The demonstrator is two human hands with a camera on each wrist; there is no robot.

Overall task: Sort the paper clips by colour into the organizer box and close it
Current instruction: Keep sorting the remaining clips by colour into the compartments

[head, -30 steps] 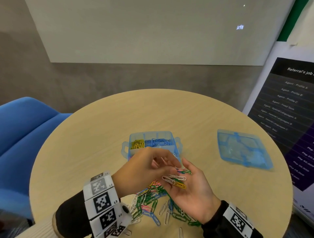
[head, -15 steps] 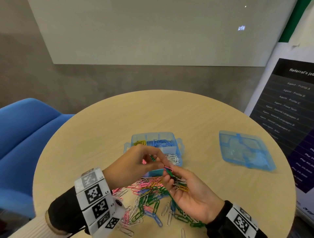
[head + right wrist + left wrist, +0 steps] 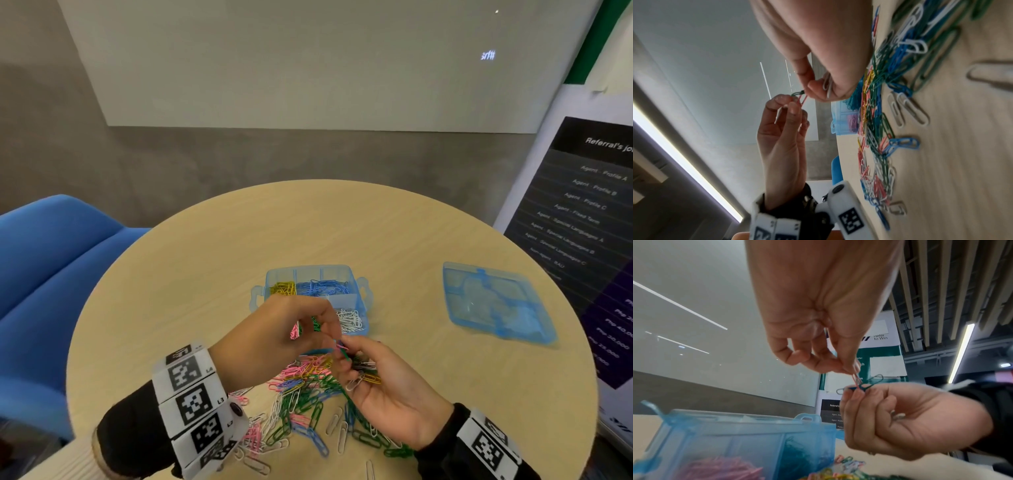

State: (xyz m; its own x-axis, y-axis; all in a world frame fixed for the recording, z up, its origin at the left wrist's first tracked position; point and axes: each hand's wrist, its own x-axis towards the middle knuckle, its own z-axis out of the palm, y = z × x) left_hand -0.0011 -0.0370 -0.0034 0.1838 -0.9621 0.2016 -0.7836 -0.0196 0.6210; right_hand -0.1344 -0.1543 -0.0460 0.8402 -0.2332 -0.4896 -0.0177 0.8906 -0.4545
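My left hand (image 3: 337,342) pinches a pink paper clip (image 3: 856,379) between thumb and forefinger. The clip is hooked into a green paper clip (image 3: 869,384), which my right hand (image 3: 356,366) grips along with white and yellow ones (image 3: 368,378). Both hands hover just in front of the open blue organizer box (image 3: 359,298). The box holds yellow clips (image 3: 283,287), blue clips (image 3: 322,287) and white clips (image 3: 349,319). Its pink and green compartments are partly hidden by my left hand. A mixed pile of clips (image 3: 301,404) lies on the table under the hands.
The box's blue lid (image 3: 496,305) lies apart on the right of the round wooden table (image 3: 205,274). A blue chair (image 3: 51,274) stands at the left and a printed banner (image 3: 582,222) at the right. Stray clips (image 3: 368,469) reach the near table edge.
My left fingers went from picking in the right palm to pinching the pink clip at the right fingertips. Both hands stay close together before the box.
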